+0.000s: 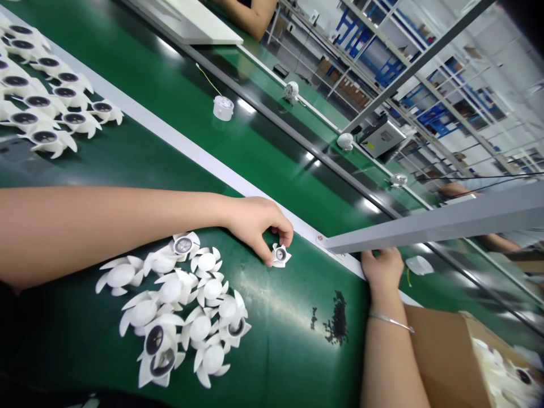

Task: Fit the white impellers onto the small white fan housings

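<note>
My left hand (261,224) reaches across the green work table. Its thumb and fingers are closed around the edge of a small white fan impeller (279,256), whose hub opening faces up. To its left lies a loose cluster of white fan impellers (170,289), some showing a dark-ringed hub, others a smooth round cap. My right hand (383,271), with a bangle on the wrist, is at the white rail beside the conveyor. The grey post covers its fingertips, so whether it holds anything is hidden. Small black parts (339,320) form a pile between the hands.
A slanting grey post (433,221) stands at the rail. On the green conveyor (170,107) sit white round motor housings (223,107) with wires. More impellers (40,102) lie far left. A cardboard box (442,351) of white parts is at right. Other people's arms (249,16) show beyond.
</note>
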